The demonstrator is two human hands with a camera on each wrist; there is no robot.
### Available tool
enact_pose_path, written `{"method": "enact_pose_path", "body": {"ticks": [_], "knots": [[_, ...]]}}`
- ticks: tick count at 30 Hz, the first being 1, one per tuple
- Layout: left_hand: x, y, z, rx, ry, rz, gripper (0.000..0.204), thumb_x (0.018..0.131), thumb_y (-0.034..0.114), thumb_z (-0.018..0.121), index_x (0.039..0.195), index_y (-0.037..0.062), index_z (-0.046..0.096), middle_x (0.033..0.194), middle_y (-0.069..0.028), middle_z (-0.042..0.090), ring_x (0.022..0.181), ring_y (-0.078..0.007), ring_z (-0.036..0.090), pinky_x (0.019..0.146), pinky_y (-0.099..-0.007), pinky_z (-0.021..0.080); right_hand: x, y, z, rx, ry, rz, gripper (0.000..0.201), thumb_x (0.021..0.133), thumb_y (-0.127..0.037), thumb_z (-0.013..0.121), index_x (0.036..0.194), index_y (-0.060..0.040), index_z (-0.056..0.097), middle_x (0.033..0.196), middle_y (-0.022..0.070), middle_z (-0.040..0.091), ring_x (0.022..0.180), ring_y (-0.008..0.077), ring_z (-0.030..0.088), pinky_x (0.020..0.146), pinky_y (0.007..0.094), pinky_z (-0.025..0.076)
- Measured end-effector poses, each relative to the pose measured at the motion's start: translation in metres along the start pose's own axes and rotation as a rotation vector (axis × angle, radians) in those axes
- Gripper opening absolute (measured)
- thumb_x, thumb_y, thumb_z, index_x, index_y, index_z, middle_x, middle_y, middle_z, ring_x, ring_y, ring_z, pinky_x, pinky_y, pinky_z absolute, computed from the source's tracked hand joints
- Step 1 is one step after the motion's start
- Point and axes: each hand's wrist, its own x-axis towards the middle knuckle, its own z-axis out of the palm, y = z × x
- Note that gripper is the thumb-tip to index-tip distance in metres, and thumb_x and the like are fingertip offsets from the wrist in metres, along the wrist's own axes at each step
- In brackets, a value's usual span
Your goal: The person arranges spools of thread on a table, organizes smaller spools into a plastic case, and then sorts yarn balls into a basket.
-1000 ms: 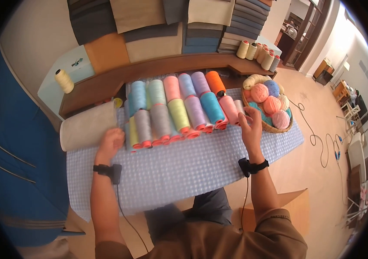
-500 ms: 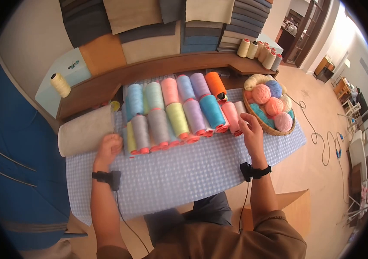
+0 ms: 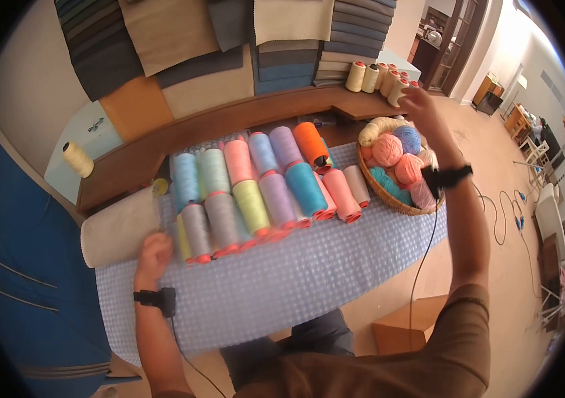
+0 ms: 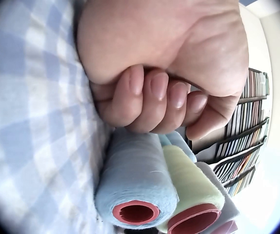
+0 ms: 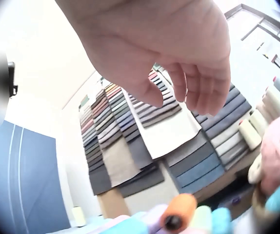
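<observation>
My left hand (image 3: 155,253) rests on the checked cloth, fingers curled into the palm with nothing showing in them. Just ahead of its knuckles in the left wrist view lie a light blue thread spool (image 4: 137,180) and a pale yellow spool (image 4: 194,178). My right hand (image 3: 422,106) is raised beyond the yarn basket (image 3: 378,189), near the cream thread spools (image 3: 398,91) on the far shelf. In the right wrist view its fingers (image 5: 203,90) hang loosely bent and hold nothing. Stacked rows of coloured spools, among them an orange one (image 3: 310,142), lie between the hands.
A roll of off-white fabric (image 3: 120,229) lies left of the stack on the checked cloth (image 3: 276,285). Behind runs a brown shelf (image 3: 229,126) with one pale yellow spool (image 3: 78,159) at its left. Fabric swatches (image 3: 163,33) hang on the wall.
My right hand has left the spools at the stack's right end and moved up and right, past the yarn basket. The left hand stays by the stack's left end while the head view shifts.
</observation>
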Motion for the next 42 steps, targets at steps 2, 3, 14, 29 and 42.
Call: {"method": "enact_pose_path", "body": {"ticks": [2, 3, 14, 29, 42], "knots": [[0.000, 0.000, 0.003, 0.017, 0.010, 0.012, 0.028, 0.087, 0.010, 0.059, 0.065, 0.0137, 0.042, 0.063, 0.0038, 0.038, 0.055, -0.0091, 0.037, 0.051, -0.0284, 0.027, 0.054, 0.024, -0.006, -0.164, 0.061, -0.002, 0.048, 0.092, -0.030, 0.069, 0.130, 0.0004, 0.065, 0.114, 0.0212, 0.074, 0.109, 0.0328, 0.071, 0.092, 0.0391, 0.055], [0.000, -0.002, 0.002, 0.024, 0.007, 0.022, 0.030, 0.087, 0.010, 0.059, 0.065, 0.0137, 0.040, 0.062, 0.0036, 0.038, 0.053, -0.0085, 0.035, 0.049, -0.0276, 0.026, 0.083, 0.042, -0.007, -0.297, 0.073, -0.016, 0.048, 0.092, -0.029, 0.068, 0.130, 0.0007, 0.064, 0.115, 0.0232, 0.073, 0.111, 0.0350, 0.070, 0.094, 0.0413, 0.054], [-0.004, -0.003, -0.002, 0.004, 0.034, -0.024, 0.025, 0.084, 0.013, 0.063, 0.067, 0.0128, 0.044, 0.062, 0.0049, 0.038, 0.054, -0.0081, 0.035, 0.050, -0.0284, 0.025, 0.171, 0.142, 0.012, -0.746, 0.081, -0.002, 0.046, 0.086, -0.012, 0.066, 0.131, -0.0040, 0.062, 0.123, 0.0300, 0.068, 0.122, 0.0444, 0.062, 0.103, 0.0490, 0.050], [-0.002, 0.004, 0.010, -0.012, -0.041, -0.013, 0.033, 0.091, 0.011, 0.060, 0.069, 0.0161, 0.037, 0.064, 0.0074, 0.035, 0.055, -0.0055, 0.031, 0.052, -0.0250, 0.023, 0.054, -0.088, 0.079, -0.248, -0.093, -0.410, 0.038, 0.093, -0.029, 0.074, 0.117, -0.0035, 0.058, 0.109, 0.0131, 0.070, 0.094, 0.0261, 0.071, 0.082, 0.0374, 0.055], [-0.001, 0.008, 0.009, -0.032, -0.050, -0.047, 0.033, 0.091, 0.009, 0.058, 0.067, 0.0159, 0.038, 0.063, 0.0075, 0.034, 0.054, -0.0046, 0.030, 0.050, -0.0252, 0.021, -0.109, -0.257, 0.215, 0.210, -0.580, -0.593, 0.044, 0.091, -0.017, 0.075, 0.130, -0.0031, 0.062, 0.105, 0.0135, 0.070, 0.085, 0.0179, 0.068, 0.079, 0.0330, 0.056]]}}
